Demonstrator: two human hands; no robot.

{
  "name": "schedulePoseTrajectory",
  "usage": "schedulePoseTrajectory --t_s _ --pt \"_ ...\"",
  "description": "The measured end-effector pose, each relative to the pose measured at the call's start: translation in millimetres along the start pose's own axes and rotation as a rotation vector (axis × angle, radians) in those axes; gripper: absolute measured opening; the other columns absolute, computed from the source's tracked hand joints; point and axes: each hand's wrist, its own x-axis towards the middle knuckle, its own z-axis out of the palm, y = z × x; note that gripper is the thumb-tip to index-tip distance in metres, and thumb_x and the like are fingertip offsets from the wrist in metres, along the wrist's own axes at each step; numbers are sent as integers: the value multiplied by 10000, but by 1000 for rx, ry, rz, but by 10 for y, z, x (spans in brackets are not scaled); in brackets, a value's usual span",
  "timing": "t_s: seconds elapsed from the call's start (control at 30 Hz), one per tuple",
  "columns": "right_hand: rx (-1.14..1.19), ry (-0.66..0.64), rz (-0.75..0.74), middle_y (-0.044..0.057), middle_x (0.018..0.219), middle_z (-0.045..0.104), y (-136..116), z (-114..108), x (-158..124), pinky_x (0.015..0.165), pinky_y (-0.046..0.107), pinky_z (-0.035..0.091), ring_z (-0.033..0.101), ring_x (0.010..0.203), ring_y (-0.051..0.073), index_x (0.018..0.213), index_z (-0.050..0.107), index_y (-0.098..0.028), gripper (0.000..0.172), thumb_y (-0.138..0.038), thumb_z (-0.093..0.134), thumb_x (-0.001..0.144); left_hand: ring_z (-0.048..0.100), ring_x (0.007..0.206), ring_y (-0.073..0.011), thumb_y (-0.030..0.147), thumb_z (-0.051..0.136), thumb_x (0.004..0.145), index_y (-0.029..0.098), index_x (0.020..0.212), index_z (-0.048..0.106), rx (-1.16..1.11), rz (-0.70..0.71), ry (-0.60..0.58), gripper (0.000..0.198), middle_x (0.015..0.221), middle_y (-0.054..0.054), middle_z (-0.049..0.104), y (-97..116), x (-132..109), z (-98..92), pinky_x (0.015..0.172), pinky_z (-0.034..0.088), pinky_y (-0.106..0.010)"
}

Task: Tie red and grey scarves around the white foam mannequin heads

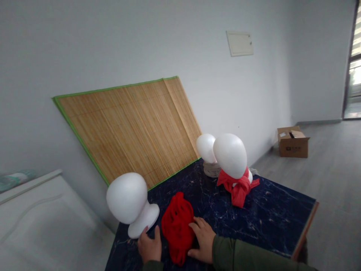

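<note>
A bundled bright red scarf [177, 227] lies on the dark blue marbled table [270, 214], between my two hands. My right hand [203, 241] rests at the scarf's right edge, thumb and fingers spread apart, its fingertips close against the cloth. On the other side, my left hand [150, 244] has its thumb and index finger apart and is nearest the base of a white mannequin head [126, 197]. That head stands at the table's left end and looks tilted in this view. I cannot tell whether my left fingertips touch its base.
Toward the back right stands a white mannequin head [230, 155] with a red scarf [239, 190] tied round its neck. Behind it is another white head [206, 148] with a beige wrap [211, 169]. A bamboo mat [132, 130] leans on the wall. A cardboard box [293, 145] sits on the floor.
</note>
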Motion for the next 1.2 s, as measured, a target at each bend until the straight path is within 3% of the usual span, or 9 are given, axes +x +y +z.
schedulePoseTrajectory --t_s 0.07,0.17,0.37,0.5,0.7,0.83,1.0,1.13,1.2 --pt "-53 17 54 164 1310 367 49 71 55 1005 427 205 287 1210 322 1227 422 -139 720 -426 629 600 528 1027 -279 476 443 721 96 1037 557 -73 195 -132 508 1050 -155 595 158 -273 73 918 398 -408" --pt "-42 39 34 139 1091 546 96 137 158 930 395 283 428 1064 285 945 597 -132 345 -211 568 611 485 1094 -295 479 529 676 124 1049 578 -26 498 -333 517 1127 -150 573 339 -627 164 967 346 -452" --pt "241 166 148 48 740 588 170 62 285 703 284 382 523 731 170 741 530 -162 112 -171 424 705 525 1065 -254 314 482 728 122 1120 537 4 608 -449 440 1129 -138 586 272 -644 56 956 377 -423" --pt "428 264 240 3 653 538 263 47 380 596 230 389 499 643 132 680 455 -183 145 -246 356 765 550 1034 -225 225 380 748 156 1055 581 -130 452 -419 374 1086 -97 621 158 -500 -171 970 371 -401" --pt "642 368 309 35 716 579 388 81 478 580 250 423 539 673 156 767 492 -163 265 -318 278 791 541 1039 -244 319 358 735 142 1048 563 -632 -26 -105 414 1009 -95 645 53 -435 -347 926 409 -383" --pt "698 294 232 59 714 619 334 85 443 590 274 438 561 655 166 756 553 -139 350 -357 282 799 627 842 -252 463 262 745 130 885 624 -831 -276 -173 511 767 -95 679 35 -472 -279 777 494 -401" --pt "632 159 9 62 785 656 176 70 326 746 309 424 573 768 184 467 527 -167 307 -364 497 700 629 775 -260 596 352 732 145 757 662 -537 63 -656 547 771 -109 685 198 -666 -248 744 495 -413" --pt "339 110 -204 74 931 653 104 52 243 886 314 361 547 939 197 490 574 -166 192 -232 500 655 492 1097 -238 444 410 785 158 1088 565 -280 379 -426 444 1148 -117 575 243 -728 -239 996 325 -415" --pt "147 53 -277 94 1025 622 71 65 194 947 338 315 523 1007 221 618 630 -156 122 -213 524 601 391 1204 -227 404 367 811 148 1219 457 -190 481 -409 490 1277 -118 472 204 -737 -178 1039 262 -427"
